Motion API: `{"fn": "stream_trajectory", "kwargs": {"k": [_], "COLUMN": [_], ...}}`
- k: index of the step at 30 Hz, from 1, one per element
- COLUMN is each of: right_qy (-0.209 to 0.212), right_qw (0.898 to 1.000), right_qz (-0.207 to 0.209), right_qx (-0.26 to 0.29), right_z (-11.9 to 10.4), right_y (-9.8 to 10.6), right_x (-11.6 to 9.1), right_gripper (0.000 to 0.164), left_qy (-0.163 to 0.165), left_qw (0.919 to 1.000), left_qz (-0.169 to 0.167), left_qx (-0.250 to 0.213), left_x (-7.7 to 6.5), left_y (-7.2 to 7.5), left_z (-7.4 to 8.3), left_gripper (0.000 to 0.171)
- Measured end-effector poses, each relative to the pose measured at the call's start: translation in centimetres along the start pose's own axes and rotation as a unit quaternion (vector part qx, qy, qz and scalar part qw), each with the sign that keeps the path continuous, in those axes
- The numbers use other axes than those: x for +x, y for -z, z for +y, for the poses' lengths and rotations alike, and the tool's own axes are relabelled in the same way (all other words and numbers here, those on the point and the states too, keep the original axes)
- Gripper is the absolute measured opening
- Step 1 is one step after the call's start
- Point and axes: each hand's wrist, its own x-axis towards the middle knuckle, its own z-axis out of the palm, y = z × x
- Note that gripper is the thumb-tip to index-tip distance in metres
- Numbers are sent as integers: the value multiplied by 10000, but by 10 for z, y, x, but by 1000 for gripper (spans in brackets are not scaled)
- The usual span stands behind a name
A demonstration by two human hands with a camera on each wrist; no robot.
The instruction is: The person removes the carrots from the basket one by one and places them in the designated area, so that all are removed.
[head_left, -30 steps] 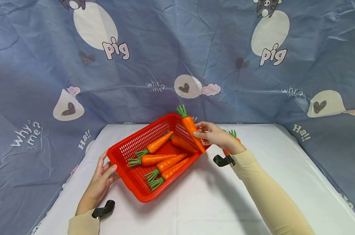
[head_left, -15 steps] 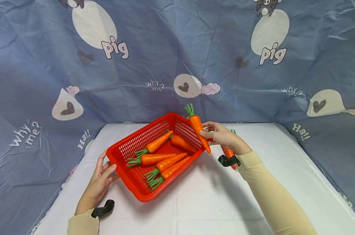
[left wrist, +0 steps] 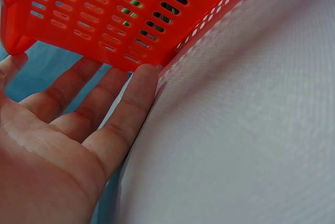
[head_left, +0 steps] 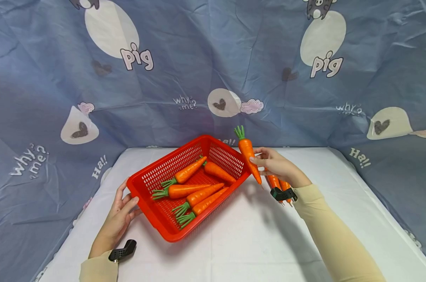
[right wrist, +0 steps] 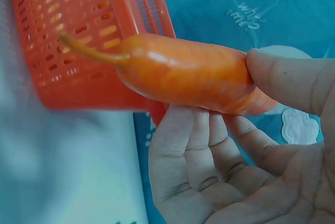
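My right hand (head_left: 281, 166) pinches an orange carrot (head_left: 247, 152) between thumb and fingers, just beyond the basket's right end. The carrot's green top points up and its tip down; in the right wrist view the carrot (right wrist: 183, 72) lies across the fingertips. A red perforated plastic basket (head_left: 153, 219) stands slantwise on the table with several carrots inside, among them one carrot (head_left: 190, 170) near its back wall. At the basket's left end, my left hand (head_left: 116, 221) holds it, thumb on the rim; the left wrist view shows fingers (left wrist: 138, 96) against the basket's wall (left wrist: 84, 20).
Partly hidden behind my right wrist, more carrots (head_left: 273, 181) lie on the white table (head_left: 234, 243). A blue printed cloth (head_left: 185, 47) hangs behind and beside the table. Each wrist wears a black device (head_left: 123, 250).
My right hand has moved rightward with the carrot, from above the basket's right end to just outside it. Other carrots on the table show more at the wrist. The left hand and basket stay put.
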Motion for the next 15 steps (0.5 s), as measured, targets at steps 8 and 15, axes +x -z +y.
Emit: {"fn": "stream_trajectory", "kwargs": {"k": [8,15], "right_qy": [-22,-134], "right_qw": [9999,9997], "right_qz": [126,199], "right_qx": [74,-64], "right_z": [11,22], "right_y": [13,26], "right_x": [-6,-13], "right_gripper": [55,61], "left_qy": [2,43], "left_qw": [10000,10000], "left_qz": [-24,26], "left_qx": [15,45], "left_x": [0,0], "left_y": [0,0], "left_z": [0,0], "left_gripper": [71,72]}}
